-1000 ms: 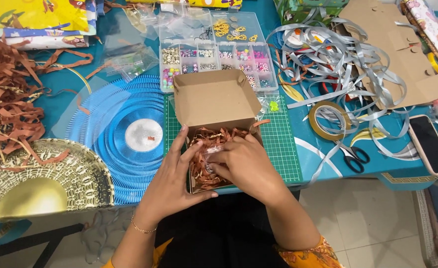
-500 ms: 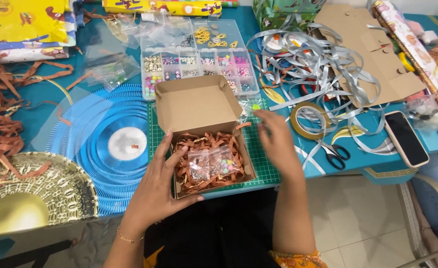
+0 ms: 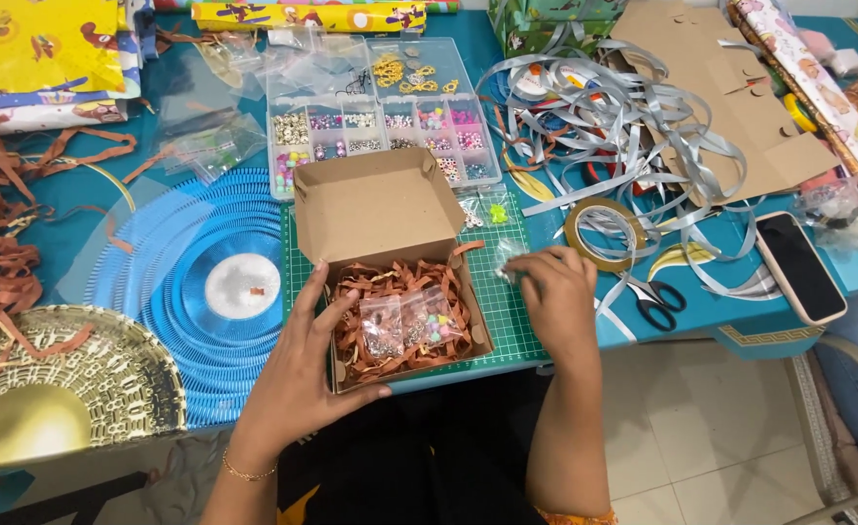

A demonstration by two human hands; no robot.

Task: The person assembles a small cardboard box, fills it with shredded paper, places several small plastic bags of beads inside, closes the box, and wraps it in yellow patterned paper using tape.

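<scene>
An open brown cardboard box (image 3: 380, 209) sits on a green cutting mat (image 3: 507, 321). It is filled with shredded brown paper, and two small clear bags of beads (image 3: 405, 326) lie on top. My left hand (image 3: 303, 365) rests against the box's left side and front corner, fingers spread. My right hand (image 3: 550, 292) is on the mat to the right of the box, fingers closed on a small clear bag (image 3: 509, 255).
A clear bead organiser (image 3: 380, 126) lies behind the box. A blue pleated disc (image 3: 196, 282) and a gold plate (image 3: 50, 389) are at left. A tape roll (image 3: 604, 231), scissors (image 3: 654, 301), silver ribbon (image 3: 623, 117) and a phone (image 3: 800, 264) are at right.
My right hand left the box and moved right onto the mat to a small clear bag. The left hand shifted to the box's left side. The bags in the box now show.
</scene>
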